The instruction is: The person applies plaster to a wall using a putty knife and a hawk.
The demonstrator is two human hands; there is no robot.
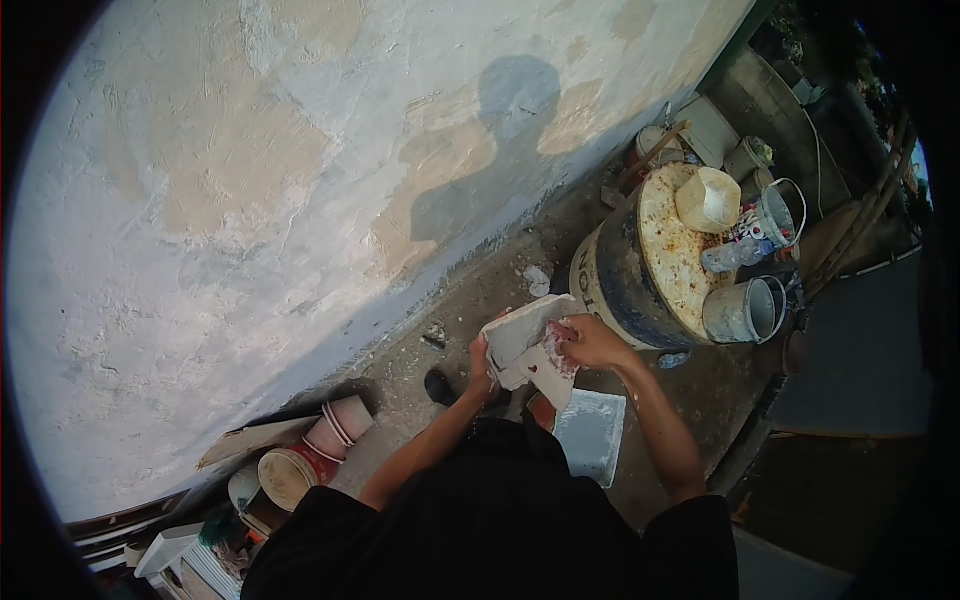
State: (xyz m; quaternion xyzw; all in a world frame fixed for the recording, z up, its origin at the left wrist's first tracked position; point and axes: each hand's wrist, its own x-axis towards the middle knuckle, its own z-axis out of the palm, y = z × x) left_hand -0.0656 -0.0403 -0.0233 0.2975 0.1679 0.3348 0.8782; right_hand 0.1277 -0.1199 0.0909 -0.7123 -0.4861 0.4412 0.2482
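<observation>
A scraper (556, 380) is crossing the near side of a paste-smeared board (548, 308) beside a patchy wall (260, 170).

The left hand (482, 365) is gripping the board's left edge, while the right hand (590, 343) is closing around the scraper's messy grip; neither is spreading open. The board is hovering in front of the person's torso, above the ground. The step in hand seems to be gathering or working grey paste (512, 343), so the next move is probably calling for a steady board and a controlled blade angle. The board's far edge is slanting up to the right (its long axis is hard to judge, being partly covered). The scraper's long axis is seemingly running from the right hand towards the torso, its blade pointing back at the person.
</observation>
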